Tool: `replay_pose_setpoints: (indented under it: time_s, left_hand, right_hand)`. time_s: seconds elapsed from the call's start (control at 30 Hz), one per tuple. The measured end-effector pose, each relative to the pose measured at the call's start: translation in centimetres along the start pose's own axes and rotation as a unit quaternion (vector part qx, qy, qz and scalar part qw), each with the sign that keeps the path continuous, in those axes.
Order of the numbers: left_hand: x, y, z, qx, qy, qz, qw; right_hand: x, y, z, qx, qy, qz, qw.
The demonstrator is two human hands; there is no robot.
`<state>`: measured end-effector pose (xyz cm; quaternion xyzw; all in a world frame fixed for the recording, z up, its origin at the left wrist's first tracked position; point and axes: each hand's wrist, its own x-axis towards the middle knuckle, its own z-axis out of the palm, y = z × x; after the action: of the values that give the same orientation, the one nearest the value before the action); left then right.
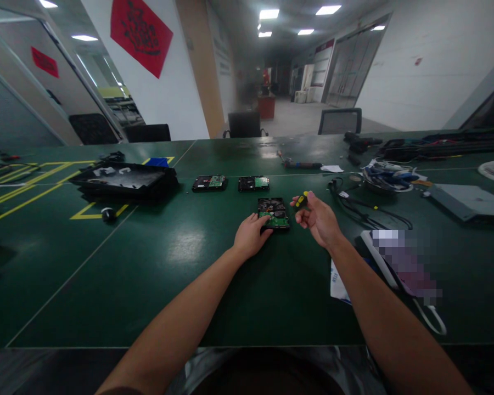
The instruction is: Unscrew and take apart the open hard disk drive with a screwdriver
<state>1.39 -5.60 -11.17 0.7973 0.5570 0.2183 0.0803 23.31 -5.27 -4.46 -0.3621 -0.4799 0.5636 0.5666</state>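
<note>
On the green table in front of me lies a hard drive (273, 207), its green circuit board facing up. My left hand (251, 235) grips the drive's near left corner, thumb along the near edge and fingers over the board. To the right of the drive, my right hand (318, 219) is raised with a short yellow-and-black screwdriver (301, 199) pinched in its fingers. The screwdriver's tip cannot be made out, and it appears apart from the drive. Two more hard drives, one (253, 183) just behind and another (209, 182) farther left, lie flat.
A black tray-like casing (125, 184) stands at left, near a small round black-and-white item (108, 214). Black cables (360, 211), a grey metal box (469, 200) and a phone-like device (403, 260) with a white cord lie at right. An electric screwdriver-like tool (302, 164) lies behind.
</note>
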Motion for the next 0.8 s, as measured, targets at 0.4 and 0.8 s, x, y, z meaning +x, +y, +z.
replay_pose_setpoints:
  time_s: [0.4,0.8]
  left_hand:
    - [0.06,0.02,-0.05,-0.002,-0.001,-0.003,1.0]
    - [0.05,0.07,-0.15,-0.004,-0.006,-0.002,1.0]
  right_hand:
    - [-0.09,-0.22,0.1,-0.02,0.009,-0.009,1.0]
    - [-0.04,-0.31,0.09,0.024,-0.004,0.01,1.0]
